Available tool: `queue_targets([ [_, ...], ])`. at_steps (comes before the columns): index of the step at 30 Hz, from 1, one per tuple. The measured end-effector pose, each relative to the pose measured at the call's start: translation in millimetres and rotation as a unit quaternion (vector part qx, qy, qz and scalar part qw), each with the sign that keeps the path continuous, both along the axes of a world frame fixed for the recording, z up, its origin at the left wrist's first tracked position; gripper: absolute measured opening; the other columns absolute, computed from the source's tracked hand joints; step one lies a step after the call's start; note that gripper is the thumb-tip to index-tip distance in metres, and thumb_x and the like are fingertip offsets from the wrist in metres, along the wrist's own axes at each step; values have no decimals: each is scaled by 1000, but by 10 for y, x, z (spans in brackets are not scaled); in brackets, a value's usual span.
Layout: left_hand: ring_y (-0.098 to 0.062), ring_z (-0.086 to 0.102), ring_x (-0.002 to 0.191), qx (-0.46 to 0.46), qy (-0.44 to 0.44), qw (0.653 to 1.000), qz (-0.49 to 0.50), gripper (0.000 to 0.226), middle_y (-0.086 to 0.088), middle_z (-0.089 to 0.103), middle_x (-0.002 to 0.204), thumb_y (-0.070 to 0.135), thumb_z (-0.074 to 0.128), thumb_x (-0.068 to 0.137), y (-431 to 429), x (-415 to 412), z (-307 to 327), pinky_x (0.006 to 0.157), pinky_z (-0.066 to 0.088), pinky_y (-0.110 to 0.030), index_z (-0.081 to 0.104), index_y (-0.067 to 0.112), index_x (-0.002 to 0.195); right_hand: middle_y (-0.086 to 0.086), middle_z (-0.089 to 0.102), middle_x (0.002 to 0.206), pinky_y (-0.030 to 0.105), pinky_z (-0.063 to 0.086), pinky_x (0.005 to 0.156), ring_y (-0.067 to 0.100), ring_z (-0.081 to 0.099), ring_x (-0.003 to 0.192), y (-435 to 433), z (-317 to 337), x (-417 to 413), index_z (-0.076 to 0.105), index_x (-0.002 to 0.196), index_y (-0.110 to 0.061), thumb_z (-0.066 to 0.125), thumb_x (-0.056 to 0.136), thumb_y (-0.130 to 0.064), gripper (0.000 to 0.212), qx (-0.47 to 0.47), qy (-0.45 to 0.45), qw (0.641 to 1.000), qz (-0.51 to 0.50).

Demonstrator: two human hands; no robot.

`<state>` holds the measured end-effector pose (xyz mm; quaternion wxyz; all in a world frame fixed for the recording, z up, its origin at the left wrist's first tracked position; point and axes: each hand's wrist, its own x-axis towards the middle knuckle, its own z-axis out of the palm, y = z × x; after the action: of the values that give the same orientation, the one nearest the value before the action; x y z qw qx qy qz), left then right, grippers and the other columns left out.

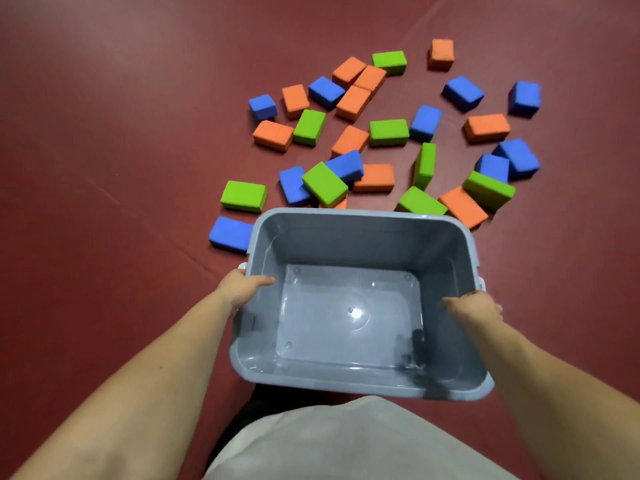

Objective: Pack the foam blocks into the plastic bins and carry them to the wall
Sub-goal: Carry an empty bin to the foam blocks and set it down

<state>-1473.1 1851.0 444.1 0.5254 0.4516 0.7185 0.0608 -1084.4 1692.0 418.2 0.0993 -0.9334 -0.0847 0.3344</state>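
Pale cloth (346,445) over my front fills the bottom centre, and both bare forearms reach up-frame from the lower corners. My left hand (242,289) grips the left rim of the grey plastic bin (346,237), thumb hooked inside, the other fingers outside and mostly hidden. My right hand (474,306) grips the right rim the same way. The bin sits mid-frame with nothing in it, and I cannot tell whether it rests on the floor or hangs just above it.

I judge packing has not begun: this is the placing of the bin beside the foam blocks (388,132). They lie scattered, orange, green and blue, across the upper middle and right, the nearest partly hidden behind its far rim. Next I'd set it down, let go and gather the closest blocks.

Dark red matting (121,133) covers the floor, with seams running diagonally. No wall shows.
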Motion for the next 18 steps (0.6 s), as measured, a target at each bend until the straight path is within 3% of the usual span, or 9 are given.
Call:
queue_targets([
  [5, -20, 66, 89, -26, 26, 992, -121, 57, -2, 69, 110, 21, 83, 77, 1004, 267, -291, 79, 49, -28, 55, 17, 127, 26, 55, 124, 42, 44, 100, 41, 46, 120, 248, -181, -116, 63, 120, -6, 74, 83, -37, 49, -45, -1, 996, -78],
  [7, -19, 68, 96, -47, 29, 987, -150, 76, -2, 69, 119, 29, 86, 71, 1394, 399, -500, 87, 54, -32, 52, 16, 137, 27, 58, 120, 42, 44, 100, 41, 45, 120, 386, -360, -64, 64, 114, -8, 73, 84, -33, 41, -50, 11, 991, -126],
  [10, -17, 71, 96, -48, 39, 982, -178, 95, 1, 71, 115, 47, 84, 51, 1889, 630, -1257, 91, 58, -38, 54, 21, 137, 26, 56, 121, 42, 45, 98, 39, 47, 111, 581, -877, 11, 61, 106, -11, 74, 81, -31, 34, -51, 29, 980, -190],
  [14, -20, 71, 95, -63, 62, 976, -199, 83, 1, 71, 111, 50, 79, 46, 2168, 1137, -2104, 90, 58, -40, 61, 22, 122, 22, 56, 122, 43, 50, 93, 37, 57, 97, 730, -1765, 226, 59, 101, -14, 78, 78, -38, 38, -31, 30, 970, -237],
  [18, -22, 69, 96, -65, 84, 969, -222, 85, -1, 69, 114, 52, 78, 48, 2384, 1550, -3068, 91, 57, -41, 60, 21, 125, 15, 58, 117, 42, 52, 81, 33, 60, 89, 788, -2650, 475, 54, 90, -20, 80, 73, -49, 42, 6, 57, 960, -273],
])
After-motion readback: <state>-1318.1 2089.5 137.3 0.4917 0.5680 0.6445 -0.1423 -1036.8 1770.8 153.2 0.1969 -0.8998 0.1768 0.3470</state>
